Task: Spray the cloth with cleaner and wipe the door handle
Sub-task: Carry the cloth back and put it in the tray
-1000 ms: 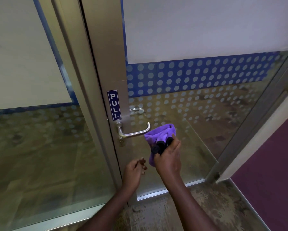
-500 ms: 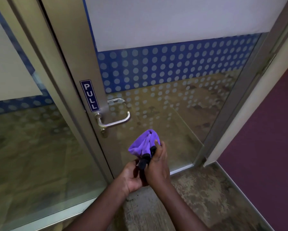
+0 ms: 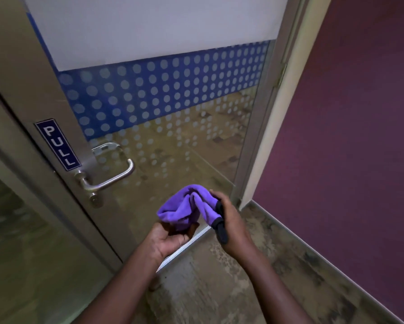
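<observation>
Head view: purple cloth is bunched, held 2-handed, at 6 o'clock in frame, roughly 4 o'clock from the door handle and well apart from it. Left hand is palm-up, fingers curled under the cloth's lower fold, cupping it. Right hand is wrapped round a dark slim item with the cloth's tail trapped against it. I read that item as the cleaner sprayer but can't confirm; no nozzle shows.

Handling, my estimate: cloth looks light and soft, no stiffness, so it will flop open if held by 1 corner. Not slippery, not fragile. Best hold is a wad in the palm, fingers closed over the back, 1 flat face left exposed for the spray and then for contact.

Handle is a smooth rounded metal lever on the door stile, PULL sign at its 11 o'clock, keyhole at its 7 o'clock. It will likely swing down under load, so I'd wrap the cloth round the bar and slide along it, not press. Watch the loose tail near the keyhole.
</observation>
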